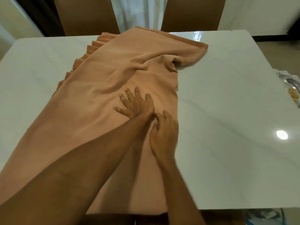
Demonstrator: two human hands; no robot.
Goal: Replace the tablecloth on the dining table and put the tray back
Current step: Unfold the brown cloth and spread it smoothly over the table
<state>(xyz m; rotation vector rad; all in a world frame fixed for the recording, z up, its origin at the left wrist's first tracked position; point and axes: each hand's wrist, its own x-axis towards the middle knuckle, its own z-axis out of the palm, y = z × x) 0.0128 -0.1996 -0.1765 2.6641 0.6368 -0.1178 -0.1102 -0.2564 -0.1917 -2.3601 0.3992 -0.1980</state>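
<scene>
A folded tablecloth (123,75) is laid along the tabletop (227,98) centre, mostly unspread. Left hand (134,105) is pressed flat, fingers splayed; right hand (164,129) is pinching fabric. No tray is identifiable.

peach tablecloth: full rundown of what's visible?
The tablecloth is a soft, matte peach-orange fabric, still partly folded into a long strip running from the near edge to the far edge of the white glossy table. Pleated layers show along its far left side, and a hemmed corner is flopped over at the far right, with creases mid-cloth. The left hand presses flat on it; the right hand pinches its right edge.
</scene>
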